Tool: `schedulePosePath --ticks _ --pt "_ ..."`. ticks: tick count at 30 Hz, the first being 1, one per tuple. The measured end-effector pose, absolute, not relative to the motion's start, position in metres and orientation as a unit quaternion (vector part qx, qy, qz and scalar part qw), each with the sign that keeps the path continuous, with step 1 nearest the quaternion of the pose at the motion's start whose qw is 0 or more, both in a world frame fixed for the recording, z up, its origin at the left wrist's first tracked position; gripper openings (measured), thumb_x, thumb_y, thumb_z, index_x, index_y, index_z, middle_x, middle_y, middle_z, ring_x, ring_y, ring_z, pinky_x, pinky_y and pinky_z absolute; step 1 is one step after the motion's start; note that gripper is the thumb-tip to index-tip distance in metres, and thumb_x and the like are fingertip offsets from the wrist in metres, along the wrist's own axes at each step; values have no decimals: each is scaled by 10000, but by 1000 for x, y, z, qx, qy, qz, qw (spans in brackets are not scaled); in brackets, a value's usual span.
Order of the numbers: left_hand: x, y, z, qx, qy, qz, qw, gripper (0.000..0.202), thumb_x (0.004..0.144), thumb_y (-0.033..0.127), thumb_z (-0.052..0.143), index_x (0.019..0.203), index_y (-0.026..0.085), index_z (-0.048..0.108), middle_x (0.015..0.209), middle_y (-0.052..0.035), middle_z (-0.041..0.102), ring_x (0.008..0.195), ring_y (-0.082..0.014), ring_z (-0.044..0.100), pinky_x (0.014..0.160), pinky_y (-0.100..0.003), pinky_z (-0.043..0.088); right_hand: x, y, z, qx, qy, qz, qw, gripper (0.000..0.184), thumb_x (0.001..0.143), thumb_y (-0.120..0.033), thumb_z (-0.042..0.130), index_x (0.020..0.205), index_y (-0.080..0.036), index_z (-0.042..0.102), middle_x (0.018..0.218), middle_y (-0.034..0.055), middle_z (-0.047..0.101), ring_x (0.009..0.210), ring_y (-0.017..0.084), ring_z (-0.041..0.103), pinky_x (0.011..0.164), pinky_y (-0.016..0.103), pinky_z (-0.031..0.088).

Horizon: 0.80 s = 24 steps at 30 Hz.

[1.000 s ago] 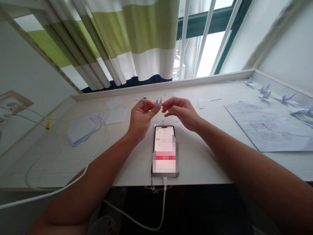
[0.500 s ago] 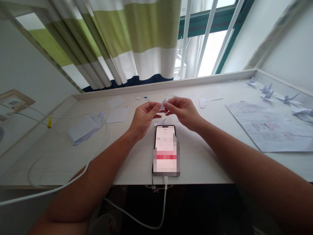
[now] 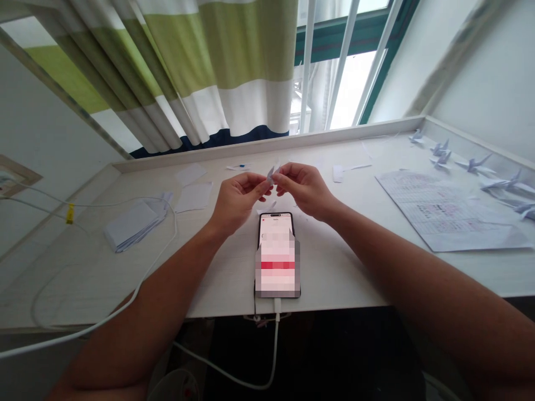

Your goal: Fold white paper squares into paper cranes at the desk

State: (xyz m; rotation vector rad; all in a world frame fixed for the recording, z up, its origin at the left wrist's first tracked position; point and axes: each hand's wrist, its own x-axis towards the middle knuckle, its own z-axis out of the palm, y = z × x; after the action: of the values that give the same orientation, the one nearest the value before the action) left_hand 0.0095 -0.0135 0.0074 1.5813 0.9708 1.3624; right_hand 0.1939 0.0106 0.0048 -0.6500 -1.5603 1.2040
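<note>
Between my two hands is a small piece of folded white paper, held up above the desk just beyond the phone. My left hand pinches its left side between thumb and fingers. From the right, my right hand grips the paper's other side with thumb and forefinger. The fingers cover much of the paper, so its full shape is hidden. Below the hands a phone lies face up at the desk's front edge, its screen lit and partly blurred. A scrap of white paper rests by the phone's top.
Several folded paper cranes stand along the right side, behind a written sheet. At left lie a stack of paper and a loose square sheet. A white cable crosses over the left forearm. A raised rim borders the desk's back.
The view has shifted a little, so most things appear slightly further left. Both hands still pinch the folded paper, with only small finger movement.
</note>
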Motion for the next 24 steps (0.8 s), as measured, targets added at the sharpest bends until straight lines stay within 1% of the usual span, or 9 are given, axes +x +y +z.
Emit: schedulePosePath --ticks 3,7,10,14,17,20,24 --pt "8 -13 6 641 387 525 405 290 847 433 849 933 167 773 814 -54 784 716 -161 737 647 -279 586 195 9 6 -279 -655 496 497 374 864 -549 801 830 -193 691 838 30 689 768 156 634 735 340 557" --pt "8 -13 3 655 393 522 379 313 858 464 836 938 176 742 799 -53 780 668 -159 735 589 -267 563 196 7 10 -279 -675 477 489 365 872 -543 792 804 -194 706 870 42 706 787 164 633 749 350 557" --pt "10 -14 3 655 394 536 357 327 838 474 851 918 183 726 773 -36 759 661 -154 725 573 -258 554 196 6 11 -276 -681 462 496 353 871 -536 793 803 -199 717 853 39 710 777 167 630 756 357 554" --pt "12 -15 5 652 400 550 336 346 800 481 880 890 185 727 789 -33 755 671 -154 718 584 -265 563 194 5 11 -289 -678 449 505 351 839 -539 818 796 -209 706 855 41 720 798 181 641 767 367 559" --pt "13 -16 6 646 397 552 348 364 779 477 897 917 183 734 805 -40 768 692 -160 728 608 -270 573 194 5 12 -287 -677 446 510 343 833 -521 828 788 -207 699 842 43 722 805 194 656 784 386 563" --pt "13 -15 6 636 394 545 379 394 753 483 914 924 176 736 813 -49 778 740 -172 746 626 -270 580 196 6 12 -277 -670 457 515 311 835 -493 833 832 -206 713 812 37 714 800 208 673 801 408 570" --pt "14 -16 6 635 393 514 421 400 799 538 862 870 163 741 795 -71 787 714 -175 749 612 -278 574 197 8 11 -284 -669 451 519 293 830 -475 844 849 -210 721 795 30 700 783 201 657 774 397 566"
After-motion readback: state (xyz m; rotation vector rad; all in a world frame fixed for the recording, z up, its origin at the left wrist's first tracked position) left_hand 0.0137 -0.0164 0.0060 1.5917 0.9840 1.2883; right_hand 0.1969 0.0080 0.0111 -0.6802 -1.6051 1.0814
